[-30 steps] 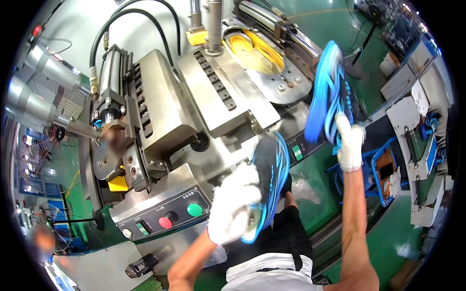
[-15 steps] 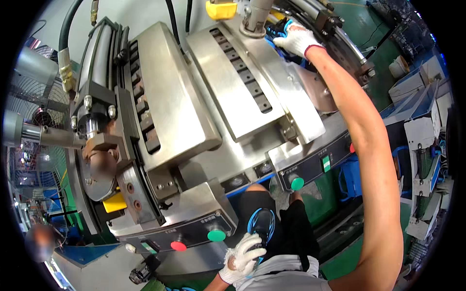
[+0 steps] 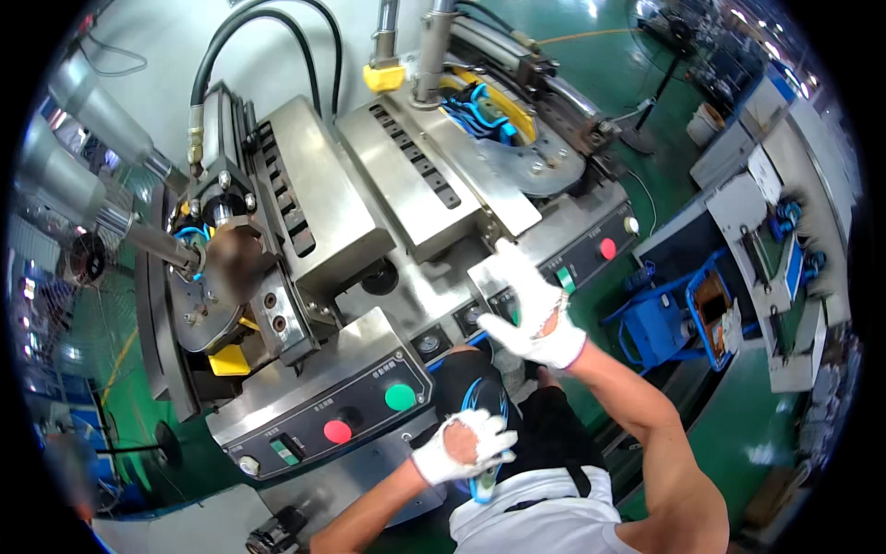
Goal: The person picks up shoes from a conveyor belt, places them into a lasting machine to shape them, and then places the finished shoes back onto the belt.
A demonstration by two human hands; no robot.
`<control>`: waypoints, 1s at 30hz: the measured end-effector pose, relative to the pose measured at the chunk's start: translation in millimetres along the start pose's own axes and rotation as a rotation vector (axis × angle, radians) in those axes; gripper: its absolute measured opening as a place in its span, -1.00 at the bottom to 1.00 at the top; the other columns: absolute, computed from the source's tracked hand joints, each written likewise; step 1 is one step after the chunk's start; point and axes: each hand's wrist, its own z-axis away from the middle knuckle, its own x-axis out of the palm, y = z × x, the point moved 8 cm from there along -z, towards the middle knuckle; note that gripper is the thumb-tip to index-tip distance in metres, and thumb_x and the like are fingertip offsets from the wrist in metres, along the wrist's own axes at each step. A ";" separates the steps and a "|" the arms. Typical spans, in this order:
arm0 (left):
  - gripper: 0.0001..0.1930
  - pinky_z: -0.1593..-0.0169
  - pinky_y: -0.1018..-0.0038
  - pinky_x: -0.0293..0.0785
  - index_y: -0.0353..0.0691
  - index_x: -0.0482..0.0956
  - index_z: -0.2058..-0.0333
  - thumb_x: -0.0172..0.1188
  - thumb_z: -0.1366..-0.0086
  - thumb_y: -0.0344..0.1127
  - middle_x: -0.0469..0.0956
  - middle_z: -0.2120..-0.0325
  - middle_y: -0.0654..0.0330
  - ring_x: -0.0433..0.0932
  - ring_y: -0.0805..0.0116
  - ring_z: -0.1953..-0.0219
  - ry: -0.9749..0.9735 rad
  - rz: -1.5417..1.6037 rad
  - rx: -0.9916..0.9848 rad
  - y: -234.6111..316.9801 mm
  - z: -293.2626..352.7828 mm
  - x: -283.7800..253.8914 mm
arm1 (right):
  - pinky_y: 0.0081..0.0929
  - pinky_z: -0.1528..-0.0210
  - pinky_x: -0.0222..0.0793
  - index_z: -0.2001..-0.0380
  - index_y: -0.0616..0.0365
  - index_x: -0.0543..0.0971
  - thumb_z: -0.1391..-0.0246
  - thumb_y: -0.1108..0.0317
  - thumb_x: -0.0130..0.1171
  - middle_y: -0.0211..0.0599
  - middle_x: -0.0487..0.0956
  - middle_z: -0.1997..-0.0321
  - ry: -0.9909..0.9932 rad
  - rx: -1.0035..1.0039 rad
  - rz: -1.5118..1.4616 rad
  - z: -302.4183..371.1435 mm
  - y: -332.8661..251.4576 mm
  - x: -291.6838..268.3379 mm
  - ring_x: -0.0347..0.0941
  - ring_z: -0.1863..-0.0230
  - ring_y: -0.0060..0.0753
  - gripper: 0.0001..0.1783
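Note:
My left hand [image 3: 466, 447], in a white glove, is closed with bent fingers across a black and blue shoe [image 3: 484, 397] in front of my lap; its palm side is hidden. My right hand [image 3: 535, 321], also gloved, has its fingers stretched out and thumb apart, holding nothing. It hovers over or touches the right control panel [image 3: 591, 245] of a metal machine, partly covering a green button; contact cannot be made out. Beyond it, a dark shoe with blue laces [image 3: 480, 113] sits in the machine's right station, beside a metal post [image 3: 431, 60].
The left panel bears a green button [image 3: 401, 397] and a red button [image 3: 337, 431]. Two steel covers, one of them the left cover [image 3: 318, 185], stand mid-machine. A blue cart [image 3: 660, 323] and a workbench [image 3: 784, 277] are at right. Black hoses [image 3: 268, 18] arch behind.
My right hand has left the shoe in the right station and come back toward me to the right control panel, its fingers spreading. My left hand remains at the lap shoe. The view has shifted.

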 end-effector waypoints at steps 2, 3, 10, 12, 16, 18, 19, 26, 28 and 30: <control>-0.76 0.31 0.21 0.50 -0.07 0.63 0.23 0.41 -0.18 -0.16 0.56 0.38 0.15 0.57 0.08 0.36 0.000 0.059 -0.076 -1.9 -14.8 13.8 | 0.06 -0.57 -0.04 -0.40 0.29 0.27 -0.04 0.02 0.40 0.28 0.21 -0.49 0.076 -0.002 0.244 31.2 35.0 36.3 0.05 -0.56 0.25 -0.03; -0.79 0.28 0.22 0.51 -0.08 0.64 0.26 0.40 -0.18 -0.19 0.56 0.38 0.14 0.58 0.08 0.33 0.046 0.072 -0.127 -0.3 -18.4 8.7 | 0.07 -0.62 -0.23 -0.45 0.28 0.19 -0.05 -0.10 0.35 0.30 0.13 -0.53 -0.246 0.105 0.527 28.7 50.0 56.5 -0.08 -0.60 0.23 0.05; -0.62 0.14 0.26 0.51 -0.26 0.62 0.28 -0.18 -0.58 -0.26 0.61 0.38 0.00 0.62 0.11 0.28 0.602 0.405 -0.826 -29.3 19.0 -1.3 | -0.22 -0.59 -0.06 -0.51 0.28 0.10 -0.31 0.13 0.20 0.14 0.13 -0.58 -0.041 0.399 -0.572 120.2 29.6 -19.5 0.02 -0.61 0.01 -0.13; -0.41 0.17 0.38 0.46 -0.27 0.64 0.33 -0.32 -0.66 -0.06 0.60 0.43 0.17 0.52 0.38 0.38 0.749 0.519 -1.049 -37.2 31.0 2.1 | -0.21 -0.59 -0.06 -0.53 0.23 0.09 -0.24 0.07 0.27 0.08 0.16 -0.58 -0.108 0.482 -0.881 175.5 -1.4 -26.0 0.06 -0.60 -0.02 -0.05; -0.36 0.18 0.44 0.44 -0.28 0.65 0.33 -0.34 -0.67 0.01 0.60 0.49 0.21 0.50 0.47 0.40 0.773 0.515 -1.040 -41.5 15.3 7.7 | -0.24 -0.57 0.01 -0.51 0.26 0.12 -0.04 -0.09 0.44 0.13 0.21 -0.54 -0.402 0.436 -0.509 243.8 -56.2 -49.4 0.12 -0.57 0.00 0.15; -0.39 0.21 0.40 0.41 -0.30 0.63 0.34 -0.30 -0.67 -0.03 0.59 0.47 0.19 0.47 0.43 0.41 0.716 0.490 -0.977 -24.4 -28.2 11.7 | -0.21 -0.54 0.11 -0.45 0.31 0.20 0.06 -0.17 0.50 0.17 0.28 -0.48 -0.332 0.428 -0.372 261.9 -65.6 -57.7 0.18 -0.53 0.07 0.19; -0.41 0.23 0.40 0.40 -0.29 0.63 0.33 -0.29 -0.67 -0.04 0.59 0.47 0.17 0.46 0.42 0.43 0.620 0.352 -0.934 -13.1 -54.5 11.1 | -0.22 -0.53 0.12 -0.44 0.31 0.20 0.07 -0.17 0.51 0.17 0.29 -0.47 -0.234 0.503 -0.352 272.4 -60.5 -56.0 0.20 -0.51 0.08 0.19; -0.71 0.10 0.37 0.53 -0.34 0.58 0.01 0.00 -0.36 -0.50 0.55 0.14 0.00 0.56 0.25 0.22 0.245 0.205 -0.103 128.7 -229.4 28.5 | -0.30 -0.44 0.25 -0.44 0.29 0.24 -0.07 0.21 0.49 -0.11 0.47 -0.35 0.704 0.631 -1.017 341.9 -42.8 -114.7 0.39 -0.37 -0.25 -0.04; -0.47 -0.04 0.31 0.57 -0.33 0.47 -0.18 0.05 -0.18 -0.61 0.43 -0.09 -0.09 0.57 0.16 0.08 0.095 0.540 -0.083 174.4 -260.0 44.3 | -0.22 -0.42 0.31 -0.42 0.24 0.27 -0.12 0.32 0.40 -0.14 0.45 -0.37 1.042 0.618 -0.886 383.3 -30.3 -166.7 0.41 -0.36 -0.23 -0.16; -0.32 -0.09 0.19 0.57 -0.32 0.42 -0.24 0.27 -0.07 -0.54 0.41 -0.16 -0.13 0.59 -0.01 -0.01 0.028 0.388 0.167 211.8 -275.5 49.4 | -0.04 -0.36 0.41 -0.37 0.17 0.34 -0.13 0.36 0.36 -0.14 0.50 -0.33 1.275 0.418 -1.255 395.8 -24.1 -216.7 0.47 -0.31 -0.16 -0.25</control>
